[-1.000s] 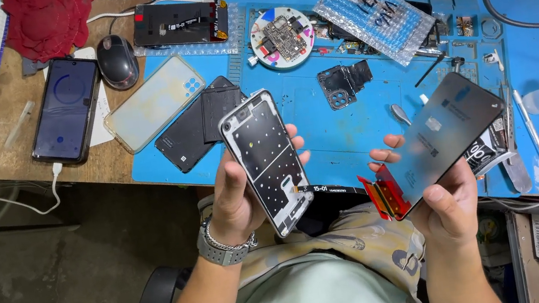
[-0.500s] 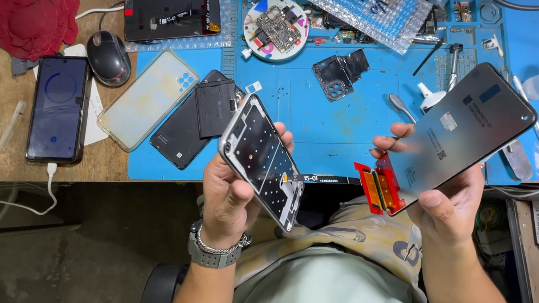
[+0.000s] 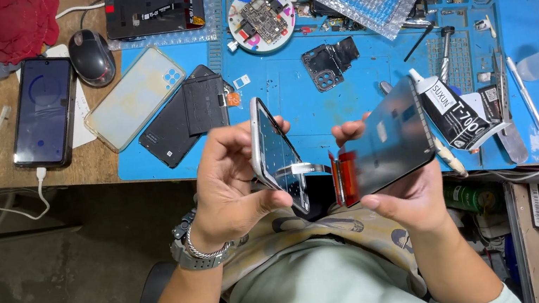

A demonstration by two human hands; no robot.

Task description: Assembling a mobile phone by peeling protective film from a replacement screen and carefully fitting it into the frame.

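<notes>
Head view: left hand tilts phone frame beside screen panel.

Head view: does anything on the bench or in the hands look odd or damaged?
Nothing looks spilled or broken. The left hand holds an opened phone frame tilted on edge; the right hand holds the detached screen, its orange flex cable hanging exposed between them.

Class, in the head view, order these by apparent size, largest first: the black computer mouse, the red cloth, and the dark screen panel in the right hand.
1. dark screen panel, though nearness to the camera enlarges it
2. red cloth, partly cut off
3. black computer mouse
</notes>
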